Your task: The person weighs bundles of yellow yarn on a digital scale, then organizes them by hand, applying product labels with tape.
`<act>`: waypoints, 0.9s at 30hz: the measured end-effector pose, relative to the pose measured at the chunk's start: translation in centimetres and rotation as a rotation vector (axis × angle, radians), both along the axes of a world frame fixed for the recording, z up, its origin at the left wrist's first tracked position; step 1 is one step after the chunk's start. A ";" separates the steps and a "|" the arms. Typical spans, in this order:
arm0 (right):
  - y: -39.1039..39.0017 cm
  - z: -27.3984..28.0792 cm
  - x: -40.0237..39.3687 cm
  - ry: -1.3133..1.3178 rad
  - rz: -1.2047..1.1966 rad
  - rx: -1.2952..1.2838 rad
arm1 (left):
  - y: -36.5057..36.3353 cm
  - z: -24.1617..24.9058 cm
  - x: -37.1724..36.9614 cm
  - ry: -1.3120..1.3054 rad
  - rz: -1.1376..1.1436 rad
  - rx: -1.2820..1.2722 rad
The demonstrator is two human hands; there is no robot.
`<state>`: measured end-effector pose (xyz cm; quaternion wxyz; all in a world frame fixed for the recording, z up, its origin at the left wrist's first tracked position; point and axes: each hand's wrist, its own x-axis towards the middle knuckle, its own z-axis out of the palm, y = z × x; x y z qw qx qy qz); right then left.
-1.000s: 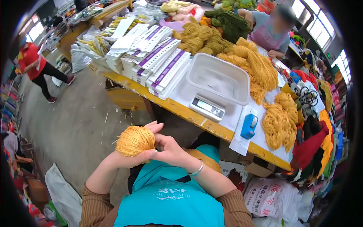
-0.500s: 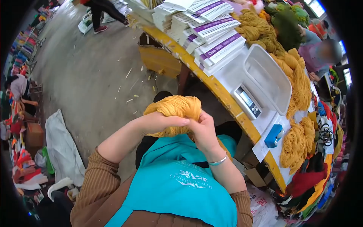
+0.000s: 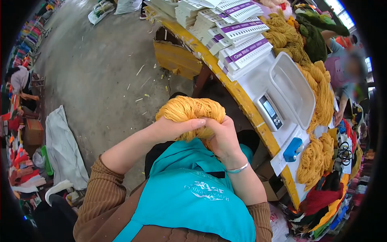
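A thick bundle of yellow yarn is held in front of my teal apron. My left hand grips it from the left, thumb pointing right across its near side. Closed on its right part is my right hand, below which a silver bracelet circles the wrist. The two thumbs meet at the middle of the bundle. Most of the other fingers are hidden behind the yarn.
At the right, a yellow-edged table bears stacked printed cards, a digital scale, a clear plastic tray, a blue dispenser and yarn skeins. One person stands beyond it; another is at far left.
The yarn bundle and both hands have shifted slightly right in view. The walking person at the top has almost left view. The co-worker across the table has moved an arm.
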<state>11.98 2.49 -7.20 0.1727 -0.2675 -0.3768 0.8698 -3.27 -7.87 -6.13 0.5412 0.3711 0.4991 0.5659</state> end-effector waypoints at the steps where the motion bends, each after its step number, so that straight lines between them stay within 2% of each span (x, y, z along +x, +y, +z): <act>1: 0.0 0.0 -0.1 0.007 -0.018 -0.044 | 0.0 0.3 -0.1 -0.040 0.058 0.006; 5: -0.6 1.0 -0.9 0.043 -0.109 -0.030 | -0.5 -0.5 -1.2 0.038 0.131 0.078; 7: 0.0 0.4 -1.0 0.152 -0.095 -0.128 | -0.9 -0.1 -1.9 -0.206 0.084 -0.006; 8: 0.0 0.4 -1.4 0.139 -0.146 -0.282 | -1.2 0.3 -2.5 -0.425 0.057 0.029; 9: 0.1 0.5 -1.6 0.137 -0.140 -0.280 | -1.8 0.0 -3.3 -0.577 0.014 0.066; 10: 0.3 0.4 -1.9 0.260 -0.060 -0.412 | -2.2 0.0 -4.0 -0.727 -0.032 0.103; 11: 0.4 0.5 -2.1 0.383 0.021 -0.544 | -2.7 0.0 -3.8 -0.752 0.046 0.155; 13: 0.2 0.7 -3.0 0.380 0.013 -0.560 | -4.0 -1.2 -5.1 -0.930 -0.056 0.241; 14: 0.5 0.1 -3.1 0.397 0.113 -0.591 | -4.7 -1.5 -6.0 -0.851 -0.053 0.263; 15: 0.7 -0.3 -3.3 0.414 0.216 -0.622 | -5.6 -1.2 -6.9 -0.914 0.046 0.272; 16: 0.8 0.7 -3.6 0.273 0.234 -0.466 | -6.7 -1.0 -8.0 -0.976 0.147 0.280; 20: 3.4 2.9 -3.9 0.253 0.338 -0.297 | -13.1 -2.5 -15.5 -1.029 0.545 0.477; 24: 6.6 8.3 -3.9 0.166 0.287 -0.014 | -24.5 -10.6 -23.1 -0.818 0.971 0.455; 26: 7.7 11.3 -4.3 0.140 0.222 0.130 | -28.4 -13.2 -24.0 -0.747 1.259 0.314; 27: 8.4 12.8 -4.5 0.142 0.186 0.211 | -29.9 -14.4 -24.1 -0.746 1.260 0.318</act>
